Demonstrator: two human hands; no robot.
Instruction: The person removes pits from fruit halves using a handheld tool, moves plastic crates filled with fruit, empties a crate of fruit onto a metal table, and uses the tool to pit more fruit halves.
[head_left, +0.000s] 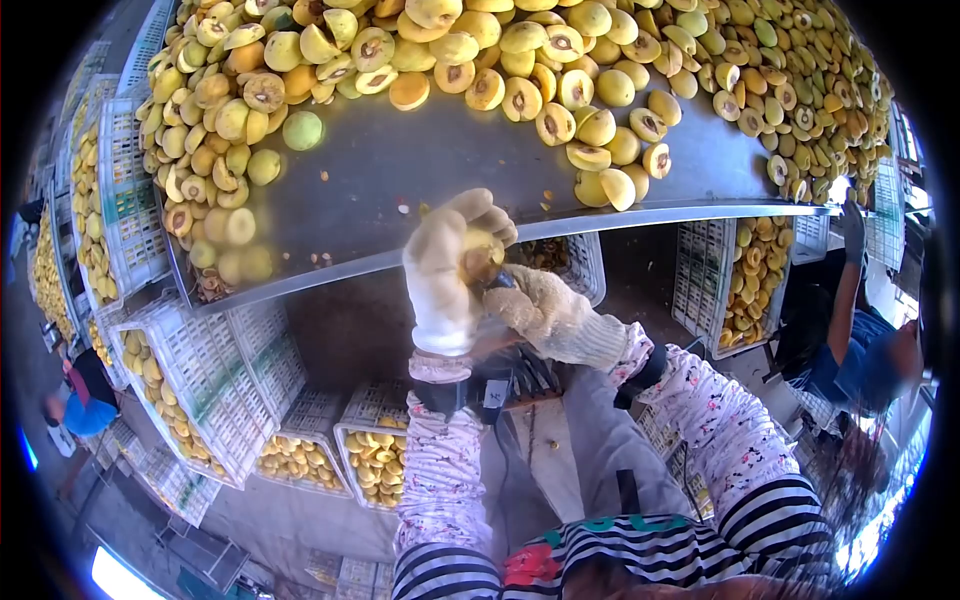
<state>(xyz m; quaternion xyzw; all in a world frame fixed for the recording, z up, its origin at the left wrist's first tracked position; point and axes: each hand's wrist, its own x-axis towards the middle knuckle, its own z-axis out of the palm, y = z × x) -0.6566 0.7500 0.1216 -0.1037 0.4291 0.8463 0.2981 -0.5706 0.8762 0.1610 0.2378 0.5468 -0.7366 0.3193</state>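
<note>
My left hand [438, 262], in a pale glove, is closed around a yellow peach half [480, 255] just past the front edge of the metal table. My right hand [560, 318], in a knitted cream glove, grips a small pitting tool [502, 281] with a dark part showing; its working end is hidden against the fruit. The two hands nearly meet at the peach half. Beyond them, many halved peaches [521, 100] lie heaped on the metal table [370, 160], several with reddish pit hollows facing up.
Below the table edge stands a white crate [585, 265], partly hidden by my hands. Another crate of peaches [700, 285] is to the right, and tilted crates [205, 375] are at left. A co-worker in blue [860, 350] reaches toward the table at right; another person [88, 400] is far left.
</note>
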